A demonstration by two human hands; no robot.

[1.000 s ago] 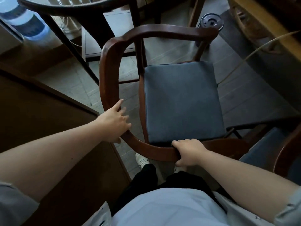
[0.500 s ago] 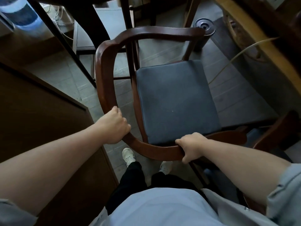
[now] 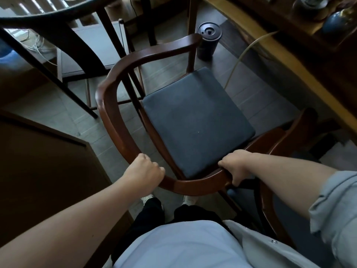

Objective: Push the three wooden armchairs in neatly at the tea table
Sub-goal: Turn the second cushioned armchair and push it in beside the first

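A wooden armchair [image 3: 108, 105] with a curved dark-red back rail and a dark blue seat cushion [image 3: 197, 120] stands right below me. My left hand [image 3: 144, 171] is closed around the rail at its near left bend. My right hand [image 3: 234, 165] grips the rail at the near right. The chair's open front faces the tea table [image 3: 270, 51], whose long yellowish wooden edge runs down the right side. A second armchair [image 3: 270, 192] shows only as a rail at the lower right, partly hidden by my right arm. Another chair's dark rail [image 3: 48, 18] crosses the top left.
A brown cabinet [image 3: 44, 171] stands close on my left. A dark cylindrical bin [image 3: 208, 41] sits on the floor past the chair. A pale cord [image 3: 243, 55] hangs from the table. Dark vessels [image 3: 340, 22] rest on the table top. My feet are just behind the chair.
My left hand went from resting open against the rail to gripping it. The chair has turned and shifted toward the table on the right, with both hands on its rail.
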